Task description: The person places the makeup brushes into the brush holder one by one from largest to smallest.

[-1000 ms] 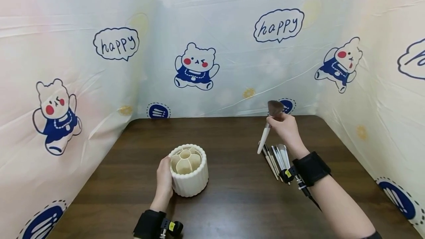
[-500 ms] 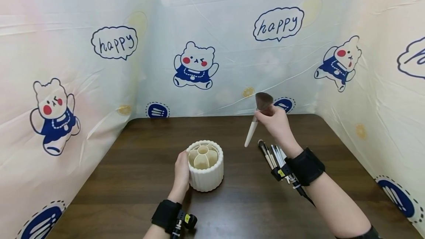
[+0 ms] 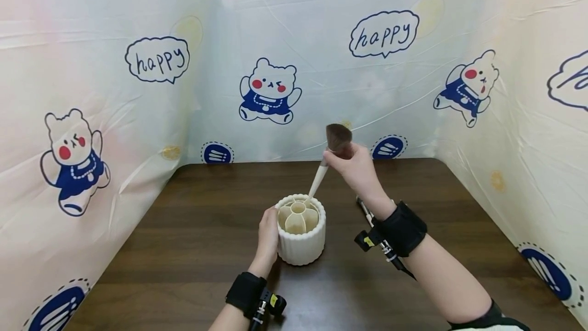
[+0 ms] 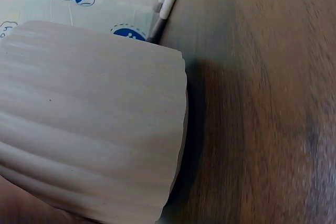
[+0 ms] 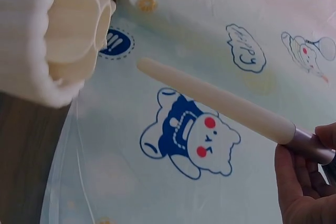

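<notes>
A cream, ribbed brush holder [image 3: 300, 249] with petal-shaped compartments stands upright on the table. My left hand [image 3: 268, 234] grips its left side, and its ribbed wall [image 4: 94, 119] fills much of the left wrist view. My right hand [image 3: 360, 170] pinches a large makeup brush [image 3: 317, 180] near its metal collar. Brown bristles point up, and the pale handle slants down to the left. In the right wrist view, the tip of the brush handle [image 5: 226, 103] is just outside the holder's opening, apart from the rim.
Other makeup brushes [image 3: 366, 211] lie on the dark wooden table [image 3: 193, 249], mostly hidden behind my right wrist. Cartoon-printed sheeting [image 3: 317, 91] encloses the table at the back and sides. Black straps with small cameras are on both wrists.
My right hand has carried the makeup brush left from above the other brushes to the holder. My left hand has shifted the holder right across the table.
</notes>
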Available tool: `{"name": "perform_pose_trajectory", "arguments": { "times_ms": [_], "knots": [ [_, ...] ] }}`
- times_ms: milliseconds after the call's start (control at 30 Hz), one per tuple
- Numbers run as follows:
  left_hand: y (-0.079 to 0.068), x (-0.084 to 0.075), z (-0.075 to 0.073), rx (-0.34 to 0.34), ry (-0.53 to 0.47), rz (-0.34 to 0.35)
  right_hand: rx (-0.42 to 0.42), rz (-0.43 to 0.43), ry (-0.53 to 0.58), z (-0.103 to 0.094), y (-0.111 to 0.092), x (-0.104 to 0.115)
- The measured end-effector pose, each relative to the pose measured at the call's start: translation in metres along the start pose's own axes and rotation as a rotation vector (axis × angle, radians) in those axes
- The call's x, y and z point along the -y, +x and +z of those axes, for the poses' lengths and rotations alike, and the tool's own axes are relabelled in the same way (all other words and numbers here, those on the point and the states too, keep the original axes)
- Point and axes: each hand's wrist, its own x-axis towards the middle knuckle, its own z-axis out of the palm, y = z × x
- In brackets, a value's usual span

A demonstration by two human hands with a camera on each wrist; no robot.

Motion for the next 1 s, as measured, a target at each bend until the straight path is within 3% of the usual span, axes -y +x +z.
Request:
{"name": "perform_pose_trajectory", "arguments": {
  "times_ms": [200, 400, 700, 1000],
  "knots": [
    [-0.002, 0.001, 0.006, 0.034, 0.0, -0.009, 0.058, -0.02, -0.022, 0.019, -0.004, -0.009],
    [-0.004, 0.001, 0.008, 0.038, -0.009, 0.012, 0.071, 0.015, -0.095, 0.034, -0.01, -0.028],
    [-0.011, -0.012, 0.005, 0.066, -0.024, -0.005, 0.11, 0.061, -0.147, 0.051, -0.019, -0.058],
    [-0.007, -0.002, 0.006, 0.057, -0.022, 0.012, 0.142, 0.044, -0.206, 0.059, -0.024, -0.071]
  ]
}}
